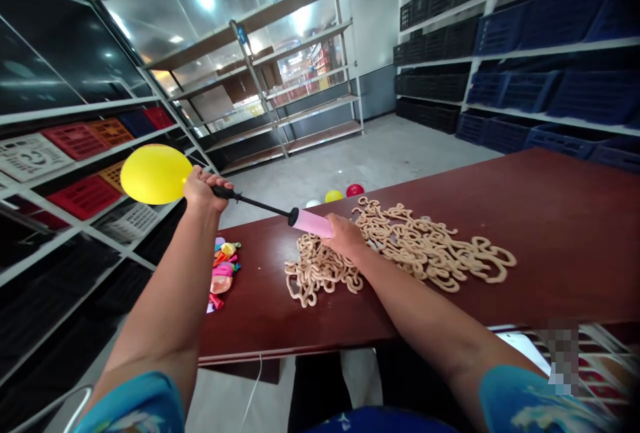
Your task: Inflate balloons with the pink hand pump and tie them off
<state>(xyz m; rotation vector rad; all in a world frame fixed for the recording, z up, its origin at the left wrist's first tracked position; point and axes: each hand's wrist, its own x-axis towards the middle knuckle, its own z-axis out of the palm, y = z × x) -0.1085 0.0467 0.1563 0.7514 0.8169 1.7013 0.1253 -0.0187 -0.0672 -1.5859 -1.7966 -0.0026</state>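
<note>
My left hand is closed around the neck of a yellow balloon and the black nozzle end of a hand pump. The balloon is part-inflated and hangs out past the table's left edge. My right hand grips the pump's pink barrel, with its black rod drawn out between both hands. Under my right hand lies a pile of beige curly strips on the dark red table. A small heap of flat coloured balloons lies near the table's left edge.
Inflated yellow, red and white balloons show just beyond the table's far edge. Shelving with red, orange and white crates lines the left, and racks of dark blue crates line the right. Grey floor stretches beyond.
</note>
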